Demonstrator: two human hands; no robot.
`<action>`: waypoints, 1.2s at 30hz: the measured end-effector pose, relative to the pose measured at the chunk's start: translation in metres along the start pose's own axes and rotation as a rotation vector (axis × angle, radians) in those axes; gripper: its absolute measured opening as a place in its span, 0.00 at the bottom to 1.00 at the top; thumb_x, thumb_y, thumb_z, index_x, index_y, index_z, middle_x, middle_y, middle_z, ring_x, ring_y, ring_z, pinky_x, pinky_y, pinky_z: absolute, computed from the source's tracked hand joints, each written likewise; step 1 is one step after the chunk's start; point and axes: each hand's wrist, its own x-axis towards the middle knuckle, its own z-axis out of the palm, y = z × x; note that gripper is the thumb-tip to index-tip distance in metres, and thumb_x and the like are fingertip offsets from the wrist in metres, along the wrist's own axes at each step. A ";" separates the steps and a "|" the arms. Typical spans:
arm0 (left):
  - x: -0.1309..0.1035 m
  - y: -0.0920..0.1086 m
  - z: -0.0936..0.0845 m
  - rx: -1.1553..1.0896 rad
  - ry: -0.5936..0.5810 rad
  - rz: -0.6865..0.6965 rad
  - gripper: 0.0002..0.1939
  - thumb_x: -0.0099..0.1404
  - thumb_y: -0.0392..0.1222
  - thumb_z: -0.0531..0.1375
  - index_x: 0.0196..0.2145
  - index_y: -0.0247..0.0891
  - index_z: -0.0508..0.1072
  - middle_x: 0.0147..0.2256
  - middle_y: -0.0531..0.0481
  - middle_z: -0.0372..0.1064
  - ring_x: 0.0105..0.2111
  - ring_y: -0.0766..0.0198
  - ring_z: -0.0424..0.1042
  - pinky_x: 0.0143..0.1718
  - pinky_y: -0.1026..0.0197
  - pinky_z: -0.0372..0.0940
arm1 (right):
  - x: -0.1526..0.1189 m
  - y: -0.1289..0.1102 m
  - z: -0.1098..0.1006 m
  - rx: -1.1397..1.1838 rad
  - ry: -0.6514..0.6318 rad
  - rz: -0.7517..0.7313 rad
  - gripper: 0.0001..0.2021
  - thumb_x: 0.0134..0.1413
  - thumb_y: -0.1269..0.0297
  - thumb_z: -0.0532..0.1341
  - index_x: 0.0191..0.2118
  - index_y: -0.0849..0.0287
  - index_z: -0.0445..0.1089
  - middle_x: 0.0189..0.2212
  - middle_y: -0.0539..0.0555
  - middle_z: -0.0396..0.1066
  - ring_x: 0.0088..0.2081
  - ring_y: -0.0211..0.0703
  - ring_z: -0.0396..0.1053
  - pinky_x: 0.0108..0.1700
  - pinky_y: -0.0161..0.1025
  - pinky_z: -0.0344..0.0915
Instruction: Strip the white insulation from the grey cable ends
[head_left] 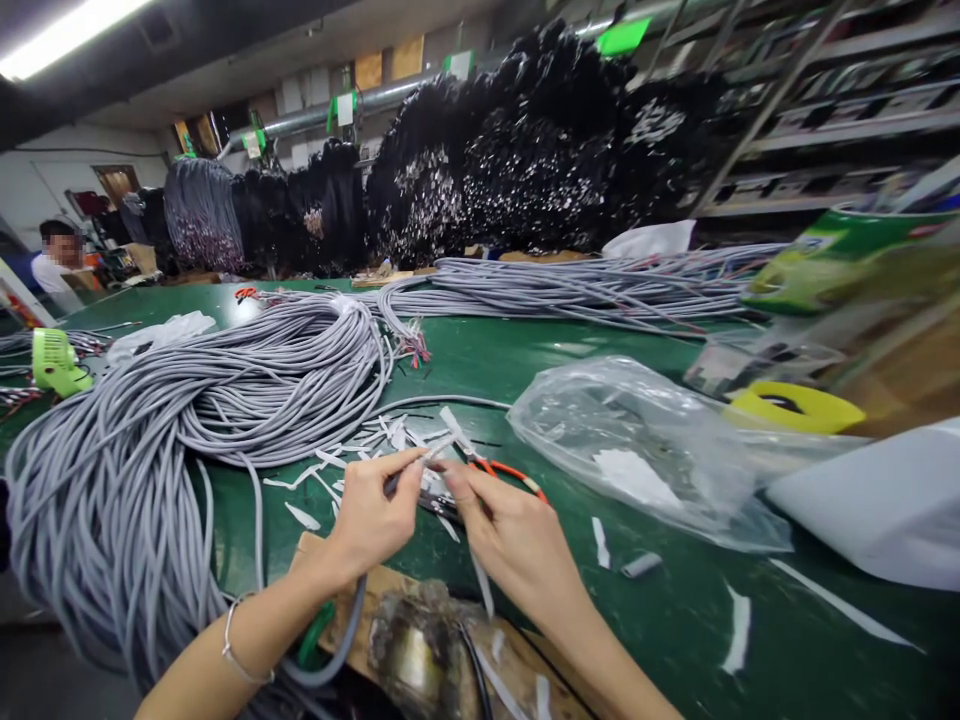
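1. Pinched shut, the grip of the left hand [371, 515] holds the end of a thin grey insulated cable [349, 640], which loops down past the wrist to a worn wooden block [517, 670] at the near edge of the green desk [750, 620].
2. The right hand [514, 535] closes its fingertips on a pale strip of stripped sheathing [442, 445] at the same cable end, with orange-handled cutters [510, 472] just behind.
3. Judged risk: a hard tug could tear the strip short or nick the inner wires.
4. Both forearms rise from below, wrists bent inward, fingertips nearly touching.
5. White sheath scraps [352, 450], a big coil of grey cables [150, 470] and a clear plastic bag [637, 450] surround them.
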 end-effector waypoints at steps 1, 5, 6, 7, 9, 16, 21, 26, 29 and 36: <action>0.000 0.000 0.000 -0.015 -0.001 -0.007 0.16 0.61 0.36 0.50 0.41 0.34 0.75 0.32 0.46 0.75 0.31 0.63 0.71 0.33 0.64 0.66 | -0.001 -0.002 -0.001 -0.026 0.026 -0.010 0.21 0.59 0.56 0.42 0.29 0.56 0.69 0.24 0.53 0.72 0.27 0.41 0.68 0.28 0.34 0.57; 0.001 0.001 0.001 -0.060 -0.016 -0.016 0.16 0.61 0.37 0.50 0.40 0.33 0.75 0.33 0.45 0.75 0.33 0.62 0.71 0.34 0.64 0.65 | -0.004 -0.007 -0.003 -0.058 0.093 -0.058 0.23 0.59 0.56 0.42 0.21 0.57 0.65 0.19 0.52 0.68 0.22 0.38 0.66 0.25 0.32 0.54; 0.001 0.001 0.001 -0.065 -0.020 -0.011 0.16 0.61 0.38 0.50 0.39 0.33 0.75 0.33 0.46 0.75 0.32 0.62 0.70 0.34 0.64 0.65 | -0.004 -0.008 -0.003 -0.045 0.102 -0.060 0.23 0.59 0.56 0.42 0.20 0.58 0.63 0.18 0.52 0.67 0.21 0.37 0.64 0.24 0.32 0.53; 0.000 0.002 0.002 -0.061 -0.027 -0.004 0.16 0.61 0.38 0.50 0.38 0.32 0.75 0.32 0.46 0.75 0.31 0.63 0.70 0.33 0.65 0.64 | -0.004 -0.008 -0.003 -0.018 0.110 -0.053 0.23 0.59 0.55 0.42 0.19 0.58 0.61 0.16 0.51 0.65 0.19 0.36 0.62 0.23 0.32 0.52; -0.002 0.003 0.003 -0.018 -0.069 0.014 0.15 0.62 0.38 0.49 0.33 0.32 0.75 0.25 0.48 0.72 0.25 0.66 0.67 0.27 0.67 0.62 | -0.003 -0.008 -0.001 0.076 0.119 -0.012 0.23 0.58 0.53 0.43 0.17 0.58 0.59 0.13 0.49 0.60 0.17 0.35 0.58 0.21 0.32 0.50; -0.009 0.008 0.006 0.211 -0.124 0.127 0.14 0.61 0.35 0.48 0.25 0.33 0.71 0.16 0.54 0.60 0.16 0.72 0.51 0.19 0.66 0.49 | -0.006 -0.008 0.008 0.348 0.120 0.104 0.21 0.56 0.53 0.45 0.17 0.58 0.56 0.13 0.48 0.56 0.17 0.34 0.54 0.19 0.31 0.52; -0.009 0.008 0.004 0.217 -0.124 0.111 0.13 0.60 0.34 0.48 0.27 0.33 0.72 0.17 0.53 0.63 0.15 0.72 0.54 0.18 0.68 0.50 | -0.011 -0.011 0.004 -0.026 0.279 -0.187 0.18 0.57 0.62 0.47 0.20 0.59 0.65 0.17 0.52 0.66 0.21 0.36 0.63 0.26 0.32 0.55; -0.012 0.004 0.005 0.335 -0.072 0.272 0.15 0.61 0.35 0.47 0.32 0.31 0.73 0.21 0.47 0.69 0.18 0.67 0.62 0.22 0.65 0.57 | -0.008 -0.012 0.004 -0.039 0.321 -0.167 0.19 0.58 0.63 0.47 0.18 0.59 0.63 0.13 0.49 0.62 0.15 0.33 0.58 0.21 0.30 0.52; -0.011 0.002 0.004 0.340 -0.067 0.259 0.15 0.60 0.34 0.47 0.36 0.30 0.73 0.24 0.45 0.72 0.18 0.67 0.63 0.22 0.65 0.59 | -0.009 -0.013 0.007 -0.151 0.377 -0.249 0.18 0.58 0.65 0.48 0.20 0.59 0.65 0.15 0.51 0.66 0.18 0.34 0.62 0.23 0.31 0.54; -0.002 0.000 -0.003 0.221 -0.025 0.099 0.15 0.61 0.35 0.49 0.29 0.33 0.75 0.23 0.47 0.73 0.17 0.69 0.63 0.20 0.67 0.56 | -0.003 -0.005 0.001 -0.179 0.274 -0.266 0.19 0.59 0.63 0.47 0.21 0.59 0.67 0.17 0.50 0.68 0.19 0.35 0.64 0.24 0.31 0.55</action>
